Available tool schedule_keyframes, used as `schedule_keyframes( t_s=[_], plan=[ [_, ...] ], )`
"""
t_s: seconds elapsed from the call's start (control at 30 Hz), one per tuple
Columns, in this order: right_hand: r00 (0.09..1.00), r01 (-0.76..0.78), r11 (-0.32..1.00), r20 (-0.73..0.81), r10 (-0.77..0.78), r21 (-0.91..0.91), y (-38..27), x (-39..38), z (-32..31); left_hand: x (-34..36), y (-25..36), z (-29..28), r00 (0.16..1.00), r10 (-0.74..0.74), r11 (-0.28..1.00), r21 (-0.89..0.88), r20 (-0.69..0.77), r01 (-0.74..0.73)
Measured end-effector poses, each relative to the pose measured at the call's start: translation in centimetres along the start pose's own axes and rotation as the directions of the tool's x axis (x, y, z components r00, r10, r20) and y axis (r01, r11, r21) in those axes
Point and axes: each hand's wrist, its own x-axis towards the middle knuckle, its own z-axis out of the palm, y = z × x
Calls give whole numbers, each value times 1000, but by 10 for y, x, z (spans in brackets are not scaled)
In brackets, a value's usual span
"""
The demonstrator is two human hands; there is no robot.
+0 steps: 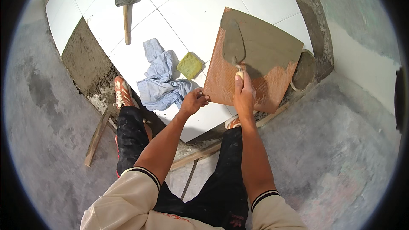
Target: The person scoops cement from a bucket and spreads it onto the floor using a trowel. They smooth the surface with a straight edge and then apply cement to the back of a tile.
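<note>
A square tile [217, 83] is tilted up before me with its reddish-brown ridged back showing. Wet grey mortar [268, 42] coats its far part, while the near part is bare with thin smears. My right hand [245, 93] is closed around the pale handle of a trowel [233, 42], whose mortar-covered blade lies against the coated area. At the tile's near left corner, my left hand [196, 101] pinches the edge between thumb and fingers. Just left of the tile lie a yellow-green sponge [189, 65] and a crumpled light-blue cloth [162, 81].
White floor tiles [183, 8] spread ahead, with a mallet [126, 15] lying on them. A bare mortar patch [87, 55] is at the left. Right of the tile stands a mortar-filled round container [304, 70]. A wood strip [98, 138] lies near my left foot; a wall [362, 51] rises right.
</note>
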Motion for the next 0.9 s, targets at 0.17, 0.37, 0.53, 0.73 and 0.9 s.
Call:
schedule_keyframes(
  t_s=[0.17,0.37,0.53,0.73,0.9],
  plan=[
    [958,258,951,-79,-275,-173,63,-63,3,-2,-9,-4,1000,15,999,-39,-7,-16],
    [956,-290,952,72,283,102,11,25,-44,-1,-11,-3,1000,25,995,-100,1,-25],
    [960,278,881,70,-272,-384,79,-14,-56,0,-16,-7,999,46,991,-125,8,-45],
    [985,-87,902,-174,13,-422,181,-137,-144,-1,7,2,996,-55,987,147,-69,65],
    [895,-291,742,-445,-12,-604,229,-43,-263,0,31,29,974,53,928,372,-219,33]
  ],
)
